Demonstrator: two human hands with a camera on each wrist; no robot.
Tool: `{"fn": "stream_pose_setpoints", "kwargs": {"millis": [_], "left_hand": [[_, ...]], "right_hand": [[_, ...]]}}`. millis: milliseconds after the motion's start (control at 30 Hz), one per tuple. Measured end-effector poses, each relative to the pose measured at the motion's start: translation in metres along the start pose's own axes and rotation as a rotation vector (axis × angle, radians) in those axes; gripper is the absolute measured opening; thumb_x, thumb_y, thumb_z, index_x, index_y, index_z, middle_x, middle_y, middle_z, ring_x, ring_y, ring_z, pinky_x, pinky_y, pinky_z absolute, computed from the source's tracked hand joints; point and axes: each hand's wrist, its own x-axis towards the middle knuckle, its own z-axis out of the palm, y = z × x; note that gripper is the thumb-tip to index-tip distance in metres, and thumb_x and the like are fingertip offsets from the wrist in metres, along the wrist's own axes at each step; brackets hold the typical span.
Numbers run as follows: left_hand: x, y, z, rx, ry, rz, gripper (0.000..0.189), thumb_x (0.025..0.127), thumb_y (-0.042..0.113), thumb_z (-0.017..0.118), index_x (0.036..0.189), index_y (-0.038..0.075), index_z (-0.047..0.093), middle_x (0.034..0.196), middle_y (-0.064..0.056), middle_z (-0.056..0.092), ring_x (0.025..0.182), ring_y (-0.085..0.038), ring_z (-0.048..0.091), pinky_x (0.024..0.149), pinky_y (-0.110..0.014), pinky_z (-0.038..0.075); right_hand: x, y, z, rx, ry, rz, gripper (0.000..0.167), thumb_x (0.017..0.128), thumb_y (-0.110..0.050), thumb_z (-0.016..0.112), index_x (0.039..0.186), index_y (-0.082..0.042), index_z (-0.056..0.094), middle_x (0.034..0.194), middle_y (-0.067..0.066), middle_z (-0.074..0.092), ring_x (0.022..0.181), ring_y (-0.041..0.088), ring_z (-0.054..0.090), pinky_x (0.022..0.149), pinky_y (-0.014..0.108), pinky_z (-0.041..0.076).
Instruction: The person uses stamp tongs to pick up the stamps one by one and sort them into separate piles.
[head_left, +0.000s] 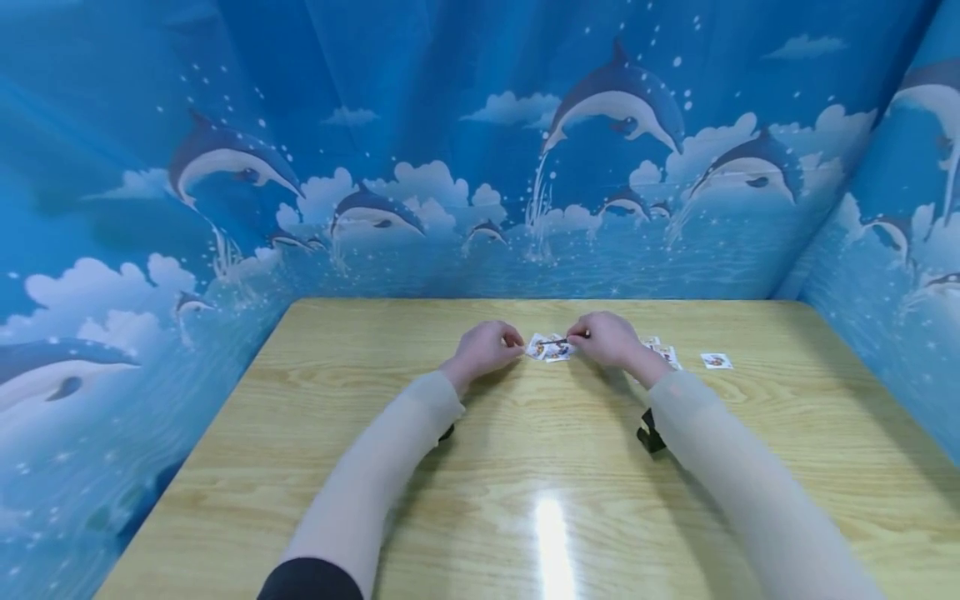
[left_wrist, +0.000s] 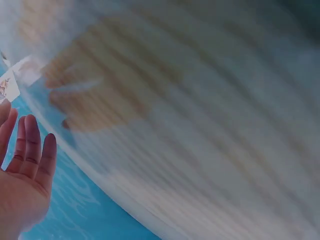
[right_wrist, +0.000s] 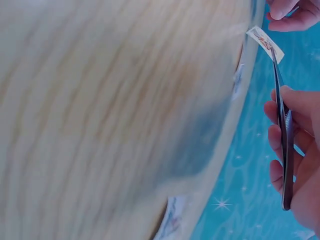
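Observation:
My right hand (head_left: 606,337) holds dark metal tweezers (right_wrist: 287,165) along its fingers, the tips pointing left in the head view. At those tips a small white picture card (right_wrist: 262,41) is gripped by its end, raised over the table. My left hand (head_left: 487,348) is just left of that card, thumb and forefinger close to its corner. In the left wrist view its other fingers (left_wrist: 32,140) extend loosely. Below the tweezers another small picture card (head_left: 559,350) lies on the table.
Several similar picture cards (head_left: 663,352) lie partly behind my right forearm. Farther right sits a single card (head_left: 716,361). The wooden table (head_left: 315,450) ends at a blue dolphin-print curtain (head_left: 450,250) at the back and sides.

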Motion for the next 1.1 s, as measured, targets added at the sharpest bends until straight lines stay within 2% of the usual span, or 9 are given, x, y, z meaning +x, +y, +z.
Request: {"fn": "stream_pose_setpoints", "kwargs": {"millis": [133,233,333,533,667,867,1100], "left_hand": [[-0.012,0.001,-0.005,-0.050,0.001,0.055,0.017,0.092,0.027,0.069,0.104,0.018,0.073,0.092,0.008,0.063,0.079,-0.010,0.057,0.072,-0.029,0.047],[-0.025,0.007,-0.007,-0.064,-0.024,0.118,0.016,0.091,0.026,0.070,0.104,0.018,0.073,0.092,0.009,0.064,0.077,-0.009,0.057,0.070,-0.028,0.047],[-0.038,0.014,-0.006,-0.068,-0.053,0.172,0.015,0.090,0.026,0.072,0.103,0.019,0.074,0.092,0.009,0.064,0.075,-0.007,0.058,0.068,-0.026,0.047],[-0.054,0.022,0.005,-0.058,-0.124,0.244,0.010,0.089,0.027,0.073,0.096,0.021,0.074,0.092,0.010,0.064,0.076,-0.004,0.059,0.069,-0.023,0.047],[-0.057,0.026,0.010,-0.031,-0.155,0.271,0.008,0.088,0.028,0.074,0.093,0.022,0.074,0.091,0.012,0.063,0.075,-0.003,0.057,0.067,-0.022,0.046],[-0.053,0.029,0.019,0.057,-0.168,0.343,0.009,0.085,0.029,0.077,0.092,0.024,0.074,0.090,0.014,0.063,0.078,-0.002,0.055,0.070,-0.021,0.044],[-0.050,0.031,0.023,0.103,-0.177,0.352,0.007,0.084,0.030,0.077,0.089,0.026,0.074,0.087,0.014,0.059,0.078,-0.002,0.055,0.070,-0.020,0.043]], "right_hand": [[-0.014,-0.004,-0.007,0.008,0.014,-0.048,0.022,0.095,-0.017,0.062,0.109,-0.003,0.073,0.107,0.014,0.069,0.097,0.033,0.064,0.086,0.049,0.048],[-0.029,-0.007,-0.011,0.023,0.016,-0.082,0.020,0.094,-0.015,0.064,0.106,-0.003,0.074,0.099,0.010,0.070,0.082,0.024,0.065,0.074,0.043,0.051],[-0.045,-0.009,-0.010,0.052,0.017,-0.092,0.017,0.093,-0.015,0.065,0.102,-0.005,0.076,0.092,0.004,0.070,0.071,0.015,0.061,0.065,0.038,0.049],[-0.071,-0.011,-0.003,0.120,0.003,-0.091,0.014,0.092,-0.012,0.066,0.098,-0.005,0.076,0.089,0.003,0.070,0.073,0.013,0.061,0.066,0.035,0.049],[-0.078,-0.012,0.000,0.112,0.015,-0.100,0.011,0.090,-0.012,0.068,0.094,-0.007,0.077,0.088,0.003,0.071,0.072,0.013,0.063,0.064,0.036,0.050],[-0.081,-0.011,0.010,0.058,0.002,-0.129,0.010,0.088,-0.012,0.070,0.093,-0.008,0.077,0.088,0.004,0.072,0.078,0.020,0.066,0.070,0.039,0.052],[-0.082,-0.014,0.015,0.016,0.000,-0.154,0.009,0.086,-0.012,0.071,0.092,-0.010,0.077,0.087,0.004,0.071,0.078,0.022,0.066,0.070,0.040,0.052]]}}
